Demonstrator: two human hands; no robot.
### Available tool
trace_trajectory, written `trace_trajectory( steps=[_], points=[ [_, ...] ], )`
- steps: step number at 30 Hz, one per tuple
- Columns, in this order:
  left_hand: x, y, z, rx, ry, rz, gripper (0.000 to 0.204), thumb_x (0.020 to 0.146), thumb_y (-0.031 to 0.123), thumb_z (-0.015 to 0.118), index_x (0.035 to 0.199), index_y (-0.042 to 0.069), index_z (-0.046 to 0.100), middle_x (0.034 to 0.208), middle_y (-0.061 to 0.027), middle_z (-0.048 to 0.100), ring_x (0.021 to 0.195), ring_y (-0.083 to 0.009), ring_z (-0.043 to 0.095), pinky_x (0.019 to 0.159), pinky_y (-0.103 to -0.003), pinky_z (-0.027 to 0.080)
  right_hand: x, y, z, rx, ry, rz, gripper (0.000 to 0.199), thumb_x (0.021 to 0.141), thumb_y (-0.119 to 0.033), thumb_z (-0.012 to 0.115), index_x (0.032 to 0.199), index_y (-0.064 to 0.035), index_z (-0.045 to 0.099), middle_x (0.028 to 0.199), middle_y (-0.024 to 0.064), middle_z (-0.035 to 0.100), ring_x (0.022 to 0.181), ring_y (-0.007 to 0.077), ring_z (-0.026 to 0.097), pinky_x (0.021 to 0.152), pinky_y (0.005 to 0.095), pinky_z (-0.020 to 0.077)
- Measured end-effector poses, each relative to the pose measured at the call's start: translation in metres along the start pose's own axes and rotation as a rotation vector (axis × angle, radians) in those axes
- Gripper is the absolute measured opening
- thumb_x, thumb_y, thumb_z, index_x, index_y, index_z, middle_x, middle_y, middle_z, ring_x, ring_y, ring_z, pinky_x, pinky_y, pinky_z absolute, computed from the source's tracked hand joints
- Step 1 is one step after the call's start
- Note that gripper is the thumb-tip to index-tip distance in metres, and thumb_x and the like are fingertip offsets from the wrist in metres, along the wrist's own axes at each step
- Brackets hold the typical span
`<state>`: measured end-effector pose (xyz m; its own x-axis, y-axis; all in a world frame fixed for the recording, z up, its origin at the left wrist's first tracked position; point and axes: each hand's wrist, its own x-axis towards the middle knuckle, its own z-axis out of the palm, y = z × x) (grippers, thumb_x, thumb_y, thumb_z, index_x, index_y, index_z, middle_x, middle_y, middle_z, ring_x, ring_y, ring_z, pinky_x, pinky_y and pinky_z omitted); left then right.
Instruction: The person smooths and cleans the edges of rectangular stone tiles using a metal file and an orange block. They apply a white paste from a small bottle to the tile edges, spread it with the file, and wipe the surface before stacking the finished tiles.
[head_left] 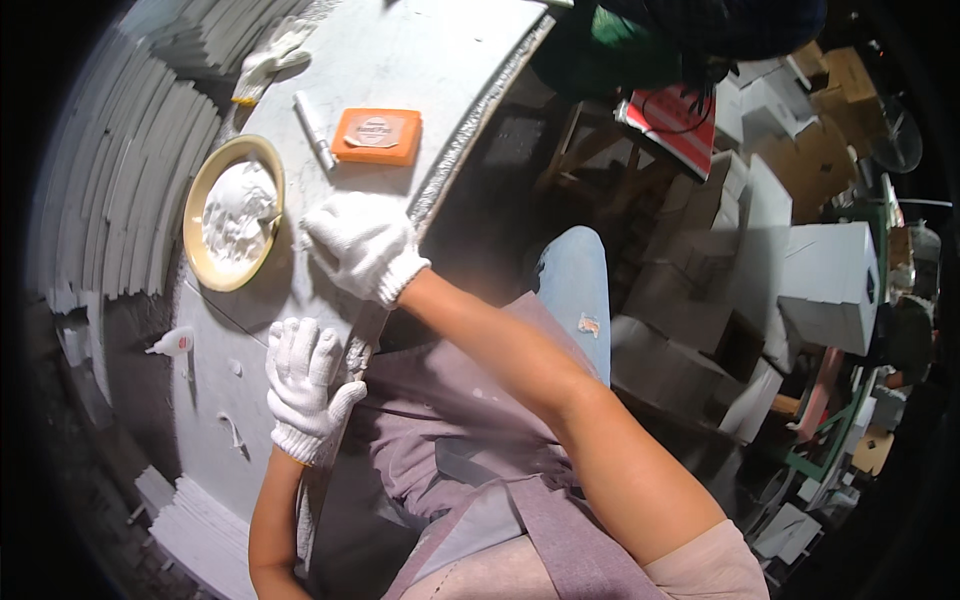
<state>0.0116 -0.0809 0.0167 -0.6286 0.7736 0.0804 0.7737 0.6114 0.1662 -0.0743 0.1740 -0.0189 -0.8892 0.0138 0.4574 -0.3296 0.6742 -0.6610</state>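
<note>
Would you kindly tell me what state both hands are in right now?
Left hand: open, palm down, nothing visible in it.
Right hand: curled, but whether fully closed or holding anything cannot be told.

A pale grey, flat-topped counter (pixel 470 50) with a rough edge carries a round yellow bowl (pixel 193 245). Beyond the bowl lie a slim white cylindrical tube (pixel 314 130) and, just beside it, an orange rectangular block (pixel 400 153). A white knitted glove (pixel 272 62) lies along the far left edge; a curled white scrap (pixel 234 434) lies nearer.
</note>
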Motion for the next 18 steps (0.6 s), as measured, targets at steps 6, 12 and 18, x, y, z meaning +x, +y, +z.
trace_trajectory(
  steps=[6,12,18],
  points=[
    [0.011,-0.005,0.012,0.127,-0.047,0.048,0.081,0.096,0.054,0.065,0.159,0.007,0.044,0.163,-0.0231,0.039,0.152,-0.0496,0.033,0.123,-0.067,0.024,-0.003,0.007,-0.002,0.103,0.038,0.046,0.011,0.077,-0.02,0.071,0.083,-0.0126,0.066,0.085,0.0104,0.066,0.087,0.0325,0.069,0.074,0.0459,0.0558],
    [0.015,-0.002,0.014,0.139,-0.055,0.037,0.076,0.097,0.045,0.064,0.158,0.005,0.043,0.161,-0.025,0.038,0.151,-0.0509,0.032,0.123,-0.066,0.025,-0.005,0.009,-0.003,0.173,0.045,0.067,0.005,0.08,-0.017,0.068,0.084,-0.0131,0.068,0.087,0.01,0.068,0.087,0.0318,0.07,0.074,0.0455,0.0563],
    [0.018,-0.001,0.014,0.138,-0.052,0.055,0.074,0.097,0.04,0.064,0.158,0.004,0.041,0.161,-0.0269,0.037,0.15,-0.0526,0.033,0.123,-0.066,0.026,-0.004,0.01,-0.003,0.207,0.069,0.085,0.004,0.082,-0.017,0.066,0.083,-0.0133,0.068,0.085,0.0101,0.068,0.085,0.0314,0.07,0.074,0.0452,0.0562]
  ],
)
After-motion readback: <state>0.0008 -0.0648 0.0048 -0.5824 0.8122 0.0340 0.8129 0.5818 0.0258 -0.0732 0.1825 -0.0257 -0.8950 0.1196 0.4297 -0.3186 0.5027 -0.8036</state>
